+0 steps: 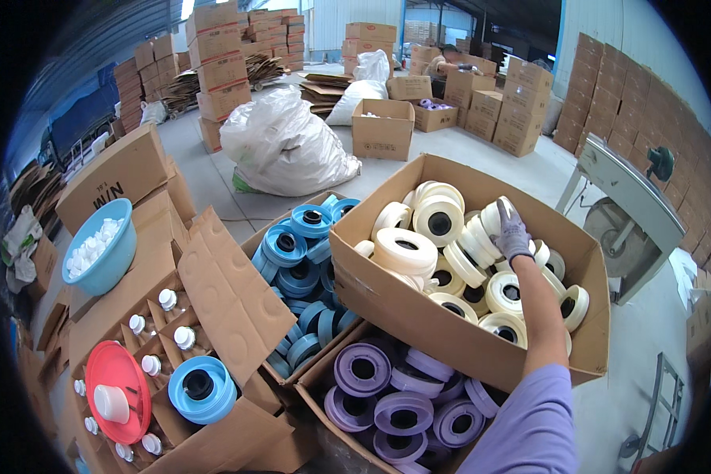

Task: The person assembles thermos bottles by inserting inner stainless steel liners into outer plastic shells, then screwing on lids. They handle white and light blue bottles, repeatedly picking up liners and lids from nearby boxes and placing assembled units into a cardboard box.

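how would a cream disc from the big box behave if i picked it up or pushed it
A cream disc probably feels stiff: they look crisply round even heaped in the box. Its smooth surface may be slippery for the gloved right hand. On edge, it would likely roll, given its circular outline.

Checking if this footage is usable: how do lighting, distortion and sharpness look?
Throughout the head view: black curved borders, stacked cartons at right leaning in fisheye distortion; ceiling light glaring at upper left; dark shadow between purple rings; gloved right hand and cream rings readable, distant person too small and soft for detail.
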`<act>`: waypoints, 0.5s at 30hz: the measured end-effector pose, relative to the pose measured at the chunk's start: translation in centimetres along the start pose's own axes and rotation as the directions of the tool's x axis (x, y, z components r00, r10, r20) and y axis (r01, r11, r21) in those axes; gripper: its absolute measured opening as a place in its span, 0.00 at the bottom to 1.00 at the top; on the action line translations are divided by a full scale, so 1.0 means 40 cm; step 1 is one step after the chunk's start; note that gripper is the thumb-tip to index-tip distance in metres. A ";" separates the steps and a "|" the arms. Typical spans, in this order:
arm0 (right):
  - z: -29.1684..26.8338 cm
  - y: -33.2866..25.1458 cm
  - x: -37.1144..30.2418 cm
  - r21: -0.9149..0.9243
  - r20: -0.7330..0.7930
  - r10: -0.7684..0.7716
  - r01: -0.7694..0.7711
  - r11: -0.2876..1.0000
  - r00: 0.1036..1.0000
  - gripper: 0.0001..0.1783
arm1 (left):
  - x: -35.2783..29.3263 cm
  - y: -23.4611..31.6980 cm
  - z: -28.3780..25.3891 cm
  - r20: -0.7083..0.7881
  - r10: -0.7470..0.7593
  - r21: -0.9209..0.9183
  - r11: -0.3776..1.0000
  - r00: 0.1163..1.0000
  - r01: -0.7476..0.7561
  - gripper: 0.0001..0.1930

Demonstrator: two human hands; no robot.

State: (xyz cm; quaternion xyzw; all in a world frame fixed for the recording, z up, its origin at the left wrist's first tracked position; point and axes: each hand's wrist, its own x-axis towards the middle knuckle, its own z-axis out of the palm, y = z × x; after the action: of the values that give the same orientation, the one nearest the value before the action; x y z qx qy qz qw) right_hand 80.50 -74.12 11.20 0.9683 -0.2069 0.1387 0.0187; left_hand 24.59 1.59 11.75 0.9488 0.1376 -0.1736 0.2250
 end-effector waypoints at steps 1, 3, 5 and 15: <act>0.009 -0.025 0.004 0.051 0.011 0.013 -0.014 0.999 1.000 0.60 | -0.009 0.021 -0.007 -0.017 0.009 0.027 1.000 1.000 -0.008 0.12; -0.017 -0.098 -0.014 0.103 0.056 -0.026 0.020 0.994 0.998 0.63 | -0.046 0.064 -0.020 -0.046 -0.007 0.078 0.997 0.999 0.011 0.11; 0.065 -0.020 0.002 0.028 -0.354 -0.154 0.175 0.984 0.922 0.61 | -0.024 -0.002 0.019 -0.094 0.097 0.059 0.994 0.991 -0.092 0.10; -0.268 -0.144 0.068 0.236 -0.864 -0.173 0.684 0.690 0.473 0.50 | 0.004 0.125 -0.008 -0.087 -0.072 0.143 0.986 0.994 0.084 0.22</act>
State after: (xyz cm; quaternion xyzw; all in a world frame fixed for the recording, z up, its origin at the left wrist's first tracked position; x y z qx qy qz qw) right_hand 82.41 -68.94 22.38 0.7812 0.1388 0.5927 -0.1386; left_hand 26.53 -2.52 13.86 0.9630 0.1704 -0.1529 0.1421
